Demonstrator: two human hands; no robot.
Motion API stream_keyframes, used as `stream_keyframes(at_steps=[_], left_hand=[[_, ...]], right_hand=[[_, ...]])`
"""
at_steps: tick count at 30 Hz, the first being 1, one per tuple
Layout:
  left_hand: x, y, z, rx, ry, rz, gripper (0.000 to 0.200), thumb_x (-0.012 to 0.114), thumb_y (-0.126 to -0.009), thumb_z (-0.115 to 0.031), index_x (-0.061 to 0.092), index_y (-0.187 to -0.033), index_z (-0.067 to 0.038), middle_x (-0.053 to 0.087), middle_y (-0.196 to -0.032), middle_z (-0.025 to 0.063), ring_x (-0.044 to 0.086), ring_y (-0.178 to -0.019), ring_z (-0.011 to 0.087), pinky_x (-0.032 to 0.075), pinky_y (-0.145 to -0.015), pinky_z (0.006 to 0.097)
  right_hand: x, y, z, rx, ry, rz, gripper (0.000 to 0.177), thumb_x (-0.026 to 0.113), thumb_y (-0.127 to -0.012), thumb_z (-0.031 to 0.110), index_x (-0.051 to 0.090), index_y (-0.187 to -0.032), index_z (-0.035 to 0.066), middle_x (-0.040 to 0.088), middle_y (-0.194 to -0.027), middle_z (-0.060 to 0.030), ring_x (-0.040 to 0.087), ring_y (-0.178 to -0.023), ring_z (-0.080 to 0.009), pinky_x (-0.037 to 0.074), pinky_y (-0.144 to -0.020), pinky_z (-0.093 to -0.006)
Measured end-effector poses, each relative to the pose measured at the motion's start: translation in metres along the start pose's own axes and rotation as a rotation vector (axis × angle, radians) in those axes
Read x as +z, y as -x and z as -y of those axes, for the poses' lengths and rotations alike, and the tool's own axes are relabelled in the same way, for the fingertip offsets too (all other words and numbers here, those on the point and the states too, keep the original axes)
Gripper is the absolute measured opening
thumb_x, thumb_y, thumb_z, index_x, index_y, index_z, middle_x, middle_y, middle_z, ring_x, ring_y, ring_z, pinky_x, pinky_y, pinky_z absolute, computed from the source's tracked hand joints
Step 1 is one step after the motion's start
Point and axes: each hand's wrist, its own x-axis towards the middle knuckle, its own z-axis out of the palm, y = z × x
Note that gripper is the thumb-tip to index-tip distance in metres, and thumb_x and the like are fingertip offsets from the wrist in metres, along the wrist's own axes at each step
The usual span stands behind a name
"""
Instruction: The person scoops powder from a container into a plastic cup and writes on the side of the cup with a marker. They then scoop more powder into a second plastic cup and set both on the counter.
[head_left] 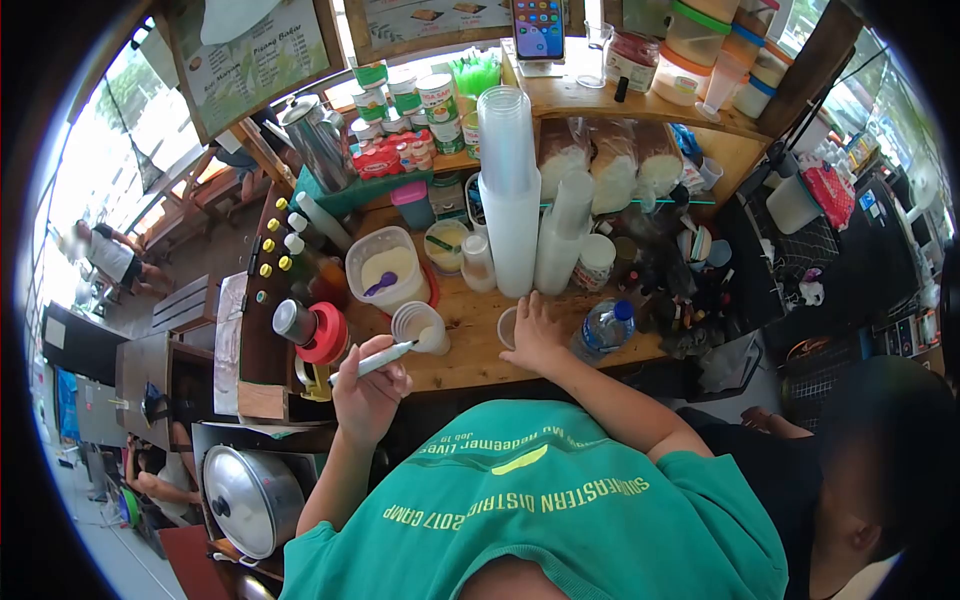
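Observation:
A white marker pen (372, 362) with a dark tip is gripped in my left hand (372, 395), raised in front of the counter and pointing right. My right hand (537, 335) rests on the counter, thumb and fingers around a translucent plastic cup (507, 326). Only its round rim shows; the hand hides the rest. Between the hands stand clear cups (420, 327), with something pale visible inside. A water bottle with a blue cap (602, 332) is just right of my right hand. Behind it rise tall stacks of plastic cups (510, 215).
A tub of pale powder with a purple scoop (385, 265) sits back left, near a red tape dispenser (322, 335). Cans (437, 100) and a phone (538, 30) are on the shelf. A large pot (250, 500) is at lower left. Another person (850, 480) is close on my right.

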Motion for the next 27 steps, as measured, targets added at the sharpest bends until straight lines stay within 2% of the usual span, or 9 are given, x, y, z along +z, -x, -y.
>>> stream_keyframes(at_steps=[4,8,10,11,14,16,18,22,27], left_hand=[[0.0,-0.012,0.013,-0.038,0.009,0.032,0.05,0.041,-0.11,-0.038,0.063,-0.134,0.0,0.072,-0.092,0.0122,0.063,-0.078,0.0224,0.048,-0.072,0.0368],[0.013,-0.028,0.022,0.057,-0.082,0.102,0.041,0.047,-0.108,-0.033,0.062,-0.13,-0.003,0.066,-0.086,0.0092,0.059,-0.078,0.021,0.046,-0.074,0.0358],[0.023,-0.034,0.021,0.148,-0.104,0.162,0.023,0.053,-0.106,-0.021,0.062,-0.116,-0.002,0.059,-0.08,0.0071,0.058,-0.079,0.0196,0.047,-0.079,0.0375],[0.025,-0.037,0.02,0.146,-0.099,0.146,0.023,0.053,-0.106,-0.021,0.062,-0.116,-0.002,0.059,-0.08,0.0071,0.058,-0.079,0.0196,0.047,-0.079,0.0375],[0.029,-0.046,0.016,0.153,0.001,0.313,0.026,0.051,-0.107,-0.023,0.062,-0.116,-0.001,0.058,-0.078,0.0072,0.055,-0.077,0.0209,0.046,-0.08,0.0402],[0.041,-0.049,0.011,0.149,0.026,0.346,0.029,0.052,-0.106,-0.025,0.063,-0.117,-0.001,0.058,-0.077,0.0074,0.056,-0.078,0.0209,0.046,-0.081,0.0409],[0.047,-0.048,0.014,0.149,-0.016,0.363,0.039,0.045,-0.106,-0.035,0.062,-0.121,-0.003,0.058,-0.075,0.0058,0.052,-0.075,0.0202,0.041,-0.081,0.0398],[0.05,-0.043,0.03,0.067,0.141,0.446,0.044,0.047,-0.103,-0.038,0.063,-0.123,-0.002,0.059,-0.078,0.009,0.053,-0.081,0.0224,0.046,-0.082,0.0419],[0.053,-0.037,0.026,0.011,0.117,0.407,0.039,0.052,-0.104,-0.035,0.065,-0.121,-0.002,0.058,-0.076,0.0078,0.052,-0.077,0.0206,0.048,-0.073,0.0402]], right_hand=[[0.015,-0.013,-0.011,0.031,-0.235,0.086,0.108,0.085,-0.078,0.05,0.032,-0.153,-0.007,0.047,-0.146,-0.0256,0.055,-0.133,-0.0405,0.052,-0.104,-0.0516],[-0.028,-0.004,-0.021,0.007,-0.398,0.09,0.106,0.091,-0.073,0.045,0.037,-0.149,-0.006,0.052,-0.139,-0.0267,0.057,-0.128,-0.041,0.052,-0.104,-0.0477],[-0.056,-0.001,-0.028,-0.145,-0.679,-0.158,0.097,0.092,-0.073,0.041,0.047,-0.145,-0.008,0.057,-0.134,-0.0217,0.063,-0.116,-0.0328,0.056,-0.095,-0.0436],[-0.076,0.003,-0.03,-0.147,-0.678,-0.141,0.097,0.092,-0.073,0.041,0.047,-0.145,-0.008,0.057,-0.134,-0.0217,0.063,-0.116,-0.0328,0.056,-0.095,-0.0436],[-0.138,0.006,-0.04,-0.191,-0.976,0.034,0.096,0.094,-0.074,0.037,0.049,-0.146,-0.008,0.058,-0.133,-0.0166,0.062,-0.114,-0.0249,0.053,-0.098,-0.039],[-0.161,0.005,-0.044,-0.4,-1.207,0.213,0.1,0.093,-0.076,0.04,0.046,-0.149,-0.008,0.058,-0.133,-0.0133,0.06,-0.117,-0.021,0.049,-0.104,-0.0363],[-0.165,0.007,-0.037,-0.464,-1.359,0.27,0.098,0.091,-0.078,0.043,0.046,-0.148,-0.008,0.059,-0.133,-0.0122,0.06,-0.119,-0.0202,0.048,-0.105,-0.0355],[-0.157,0.012,-0.016,-0.488,-1.678,0.413,0.095,0.082,-0.083,0.055,0.047,-0.147,-0.006,0.06,-0.133,-0.01,0.059,-0.122,-0.0187,0.046,-0.107,-0.0347],[-0.138,0.019,0.001,-0.506,-1.791,0.462,0.095,0.076,-0.085,0.06,0.046,-0.148,-0.004,0.061,-0.133,-0.0114,0.06,-0.124,-0.0206,0.047,-0.108,-0.0364]])
